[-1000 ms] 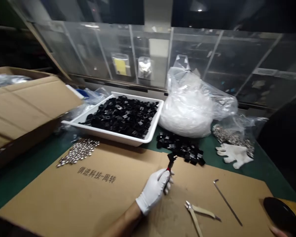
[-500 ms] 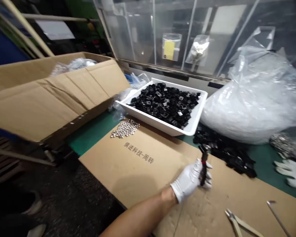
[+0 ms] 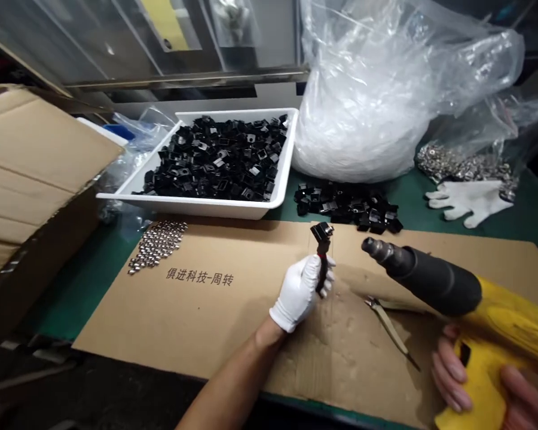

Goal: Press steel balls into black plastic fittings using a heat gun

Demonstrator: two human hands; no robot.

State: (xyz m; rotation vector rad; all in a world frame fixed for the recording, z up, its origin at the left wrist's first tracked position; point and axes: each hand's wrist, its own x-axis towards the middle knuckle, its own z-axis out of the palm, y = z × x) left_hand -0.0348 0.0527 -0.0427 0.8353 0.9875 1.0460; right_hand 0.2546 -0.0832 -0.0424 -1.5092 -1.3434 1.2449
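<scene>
My left hand (image 3: 297, 292), in a white glove, is closed around a slim dark tool (image 3: 321, 269) with a red band. At the tool's upper end sits a small black part (image 3: 319, 232) with a shiny metal piece on it. What joins that part to the tool is too small to make out. Bare fingers of my right hand (image 3: 451, 370) grip the yellow handle of a heat gun (image 3: 443, 280). Its dark nozzle points left toward the black part, with a gap between them. Pliers (image 3: 388, 325) with pale handles lie on the cardboard below the nozzle.
A white tray (image 3: 197, 206) full of black parts stands behind the cardboard sheet (image 3: 161, 322). Metal pieces (image 3: 159, 246) lie left, loose black parts (image 3: 347, 206) behind my left hand. Also around: a bulky clear bag (image 3: 363, 119), a white glove (image 3: 470, 202), an open carton (image 3: 36, 161).
The view has swung right and closer to the table. My right hand and the heat gun have come into view. My left hand still holds the dark tool.
</scene>
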